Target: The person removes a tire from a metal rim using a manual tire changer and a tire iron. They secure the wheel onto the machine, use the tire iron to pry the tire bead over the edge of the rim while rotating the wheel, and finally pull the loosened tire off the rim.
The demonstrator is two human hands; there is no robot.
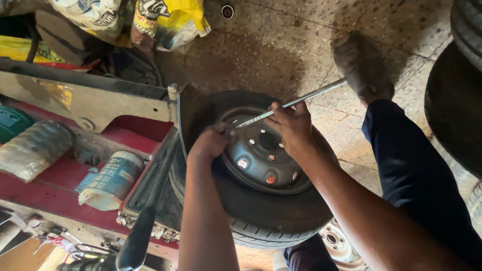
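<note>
A black tyre (271, 211) on a grey steel wheel rim (261, 155) lies clamped in a red tyre-changing machine. My right hand (291, 125) is shut on a long shiny metal bar (314, 95) that runs from the rim's edge up to the right. My left hand (208, 143) presses on the rim's left edge, next to the bar's tip; whether it grips anything is hidden.
The machine's grey arm (90, 103) and red tray (60, 170) hold a can (113, 178) and a plastic bottle (32, 148). My shoe (361, 65) and dark trouser leg (416, 175) stand on a speckled floor. Other tyres (457, 100) lie right, bags (165, 22) at top.
</note>
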